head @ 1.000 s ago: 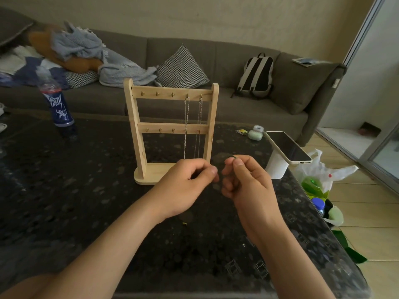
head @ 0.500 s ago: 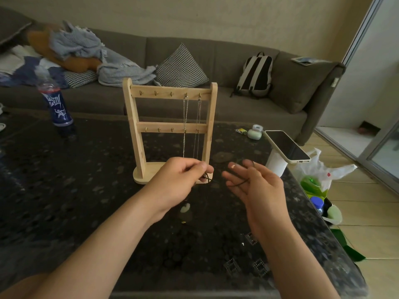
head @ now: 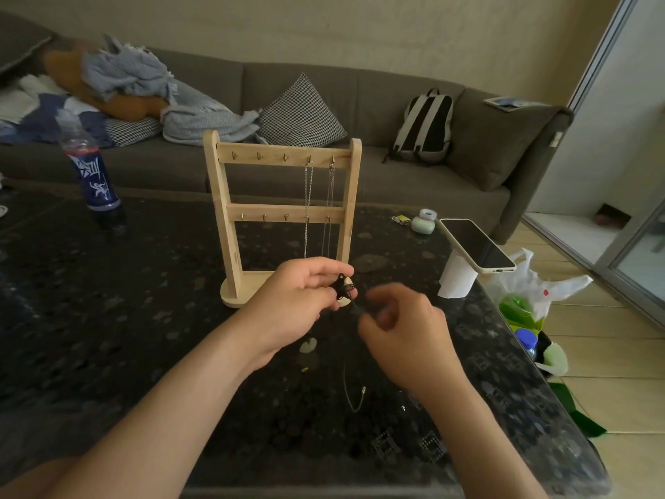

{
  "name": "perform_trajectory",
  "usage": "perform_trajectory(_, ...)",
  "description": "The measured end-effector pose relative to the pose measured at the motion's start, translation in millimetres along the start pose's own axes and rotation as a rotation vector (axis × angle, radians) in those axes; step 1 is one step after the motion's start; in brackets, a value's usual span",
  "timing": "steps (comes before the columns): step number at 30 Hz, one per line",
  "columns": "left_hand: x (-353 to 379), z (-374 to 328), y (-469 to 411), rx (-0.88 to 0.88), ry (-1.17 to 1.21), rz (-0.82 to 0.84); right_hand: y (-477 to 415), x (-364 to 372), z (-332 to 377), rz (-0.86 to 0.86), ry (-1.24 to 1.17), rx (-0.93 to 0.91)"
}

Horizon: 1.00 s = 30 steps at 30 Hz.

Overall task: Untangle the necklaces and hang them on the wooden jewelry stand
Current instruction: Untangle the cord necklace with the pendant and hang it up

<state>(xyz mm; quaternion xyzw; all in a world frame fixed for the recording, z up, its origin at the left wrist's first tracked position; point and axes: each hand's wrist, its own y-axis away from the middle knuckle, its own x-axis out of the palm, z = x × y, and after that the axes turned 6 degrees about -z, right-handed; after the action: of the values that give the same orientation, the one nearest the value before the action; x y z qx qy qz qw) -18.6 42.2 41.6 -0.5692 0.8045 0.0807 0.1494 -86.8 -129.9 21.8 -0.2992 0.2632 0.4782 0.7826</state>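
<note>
Hands: left hand (head: 298,297) pinches knotted black cord (head: 340,284); right hand (head: 403,333), spread a moment ago, now curled and blurred, grip I cannot tell; untangling unfinished.

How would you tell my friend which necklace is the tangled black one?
Find the wooden jewelry stand in the middle of the dark table. Just in front of its base, the left hand pinches the black cord necklace, bunched into a knot. Unlike the two silver chains hanging straight from the stand's top hooks, it is black, tangled and not hung.
</note>
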Motion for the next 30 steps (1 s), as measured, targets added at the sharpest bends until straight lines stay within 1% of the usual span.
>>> perform_trajectory(2,0.3,-0.6,1.1,0.026,-0.016,0.004,-3.8,2.5,-0.6,-0.035,-0.194,-0.059)
perform_trajectory(3,0.5,-0.5,1.5,0.041,-0.023,0.003,-4.7,2.6,1.3,-0.022,-0.277,-0.066)
perform_trajectory(6,-0.1,-0.1,1.7,0.07,-0.031,0.01,-5.6,6.5,1.1,0.01,-0.391,-0.084)
perform_trajectory(11,-1.1,1.8,0.0,0.061,0.003,-0.011,-7.1,6.2,-1.1,-0.013,-0.373,-0.07)
perform_trajectory(15,1.8,0.8,0.5,0.057,0.001,-0.037,-7.0,7.4,-0.6,-0.097,-0.317,-0.099)
perform_trajectory(17,3.8,0.3,0.8,0.041,0.027,-0.047,-7.3,8.2,-0.9,-0.124,-0.345,-0.105)
perform_trajectory(21,4.4,-1.3,1.2,-0.027,0.126,-0.045,-6.4,8.2,0.9,-0.102,-0.427,-0.081)
perform_trajectory(26,2.9,-1.8,0.3,-0.074,0.216,-0.068,-4.1,1.4,2.7,-0.143,-0.47,-0.147)
perform_trajectory(30,3.3,-1.2,0.3,-0.063,0.212,-0.085,0.1,0.2,5.8,-0.168,-0.357,-0.202)
